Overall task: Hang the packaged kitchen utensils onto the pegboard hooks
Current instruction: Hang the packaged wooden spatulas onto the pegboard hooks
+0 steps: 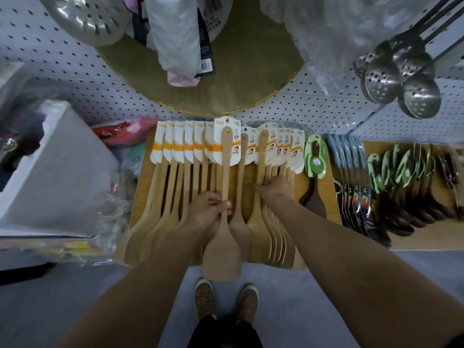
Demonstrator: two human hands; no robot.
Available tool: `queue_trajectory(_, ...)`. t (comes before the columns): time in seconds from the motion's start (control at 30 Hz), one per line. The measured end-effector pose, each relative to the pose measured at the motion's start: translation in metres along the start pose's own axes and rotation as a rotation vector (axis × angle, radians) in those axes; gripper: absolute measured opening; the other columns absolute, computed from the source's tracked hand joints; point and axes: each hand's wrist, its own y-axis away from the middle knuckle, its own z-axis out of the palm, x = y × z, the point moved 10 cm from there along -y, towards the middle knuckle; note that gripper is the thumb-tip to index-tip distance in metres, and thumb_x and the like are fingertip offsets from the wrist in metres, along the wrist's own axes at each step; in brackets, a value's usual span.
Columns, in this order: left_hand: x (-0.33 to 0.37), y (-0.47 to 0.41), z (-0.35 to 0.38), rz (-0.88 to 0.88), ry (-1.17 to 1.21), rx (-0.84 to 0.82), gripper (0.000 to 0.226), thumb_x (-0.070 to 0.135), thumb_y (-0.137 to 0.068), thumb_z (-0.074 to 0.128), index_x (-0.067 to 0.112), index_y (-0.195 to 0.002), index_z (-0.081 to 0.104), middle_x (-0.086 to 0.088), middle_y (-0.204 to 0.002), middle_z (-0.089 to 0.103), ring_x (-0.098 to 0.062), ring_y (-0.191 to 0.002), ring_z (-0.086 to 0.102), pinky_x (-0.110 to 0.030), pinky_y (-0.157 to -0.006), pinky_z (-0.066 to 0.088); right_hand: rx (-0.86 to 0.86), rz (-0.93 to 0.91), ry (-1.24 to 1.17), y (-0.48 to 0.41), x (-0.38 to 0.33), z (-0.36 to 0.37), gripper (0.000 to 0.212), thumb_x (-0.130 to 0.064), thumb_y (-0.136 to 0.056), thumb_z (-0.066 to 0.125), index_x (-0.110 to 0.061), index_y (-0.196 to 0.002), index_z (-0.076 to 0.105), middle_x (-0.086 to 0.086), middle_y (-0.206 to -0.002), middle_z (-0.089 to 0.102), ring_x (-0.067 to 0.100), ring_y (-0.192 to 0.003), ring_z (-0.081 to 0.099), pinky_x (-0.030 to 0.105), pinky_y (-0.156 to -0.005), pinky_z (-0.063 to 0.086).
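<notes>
The wooden spatula (225, 172) you hold lies in front of the others, near the middle of the display; its long axis runs almost straight up and down the view, the handle end and its white backing card (218, 136) pointing toward the pegboard (75, 79), the broad flat blade pointing down toward your shoes (206, 300); your left hand (211, 209) grips it low on the handle, just above the blade, fingers curled round the shaft; whether the card's hole sits on a hook you cannot tell; just to the right, your right hand (275, 188) is closed round the handles of a bunch of spatulas (266, 234), which lie the same way, cards up, blades down and fanned; to the left a row of carded spatulas (173, 187) lies parallel, tilting a little leftward at the blades; all rest over a wooden shelf (327, 179); beside the bunch lies a dark spatula (313, 204) on a green card; above hang a round woven tray (238, 79) and, to the right, perforated ladles (401, 81); a white box (62, 177) stands at the left
</notes>
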Motion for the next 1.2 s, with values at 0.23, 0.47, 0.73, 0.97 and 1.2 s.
queue_trajectory(0.23,0.012,0.032,0.014,0.037,-0.016,-0.058,0.031,0.001,-0.088,0.070,-0.005,-0.116,0.057,-0.023,-0.107,0.071,-0.025,-0.081,0.073,-0.027,-0.066,0.060,-0.013,-0.012,-0.411,0.022,0.006,-0.026,0.033,-0.014,-0.084,0.078,-0.018,-0.111,0.061,0.005,-0.098,0.068,0.023,-0.082,0.068,0.039,-0.077,0.060)
queue_trajectory(0.47,0.017,0.097,0.065,0.056,-0.101,-0.112,0.018,0.008,-0.097,0.061,0.006,-0.115,0.060,-0.012,-0.090,0.071,-0.021,-0.076,0.069,-0.030,-0.075,0.057,0.040,0.020,-0.624,0.070,0.063,-0.082,0.036,-0.041,-0.085,0.071,-0.022,-0.115,0.074,0.004,-0.103,0.075,0.030,-0.099,0.071,0.046,-0.094,0.057)
queue_trajectory(0.73,0.019,0.186,0.182,0.161,-0.135,-0.072,0.017,0.025,-0.099,0.059,0.008,-0.097,0.062,-0.010,-0.076,0.068,-0.019,-0.061,0.060,-0.030,-0.059,0.054,0.155,0.002,-0.802,0.135,0.175,-0.207,0.024,-0.033,-0.093,0.070,-0.012,-0.096,0.079,0.006,-0.071,0.069,0.024,-0.072,0.065,0.043,-0.078,0.058)
queue_trajectory(0.97,0.016,0.284,0.370,0.380,-0.203,-0.198,0.016,0.020,-0.101,0.055,0.007,-0.105,0.064,-0.005,-0.074,0.068,-0.012,-0.050,0.053,-0.019,-0.041,0.042,0.314,-0.072,-0.914,0.197,0.329,-0.363,0.014,-0.019,-0.098,0.065,-0.014,-0.108,0.073,0.003,-0.072,0.067,0.016,-0.061,0.060,0.026,-0.053,0.050)
queue_trajectory(1.2,0.003,0.385,0.567,0.460,-0.093,-0.421,0.008,0.009,-0.101,0.053,0.010,-0.107,0.058,-0.008,-0.077,0.066,-0.014,-0.058,0.058,-0.018,-0.044,0.047,0.529,-0.074,-1.108,0.252,0.488,-0.497,0.011,-0.021,-0.098,0.065,-0.013,-0.097,0.071,0.008,-0.076,0.065,0.017,-0.061,0.060,0.024,-0.048,0.048)
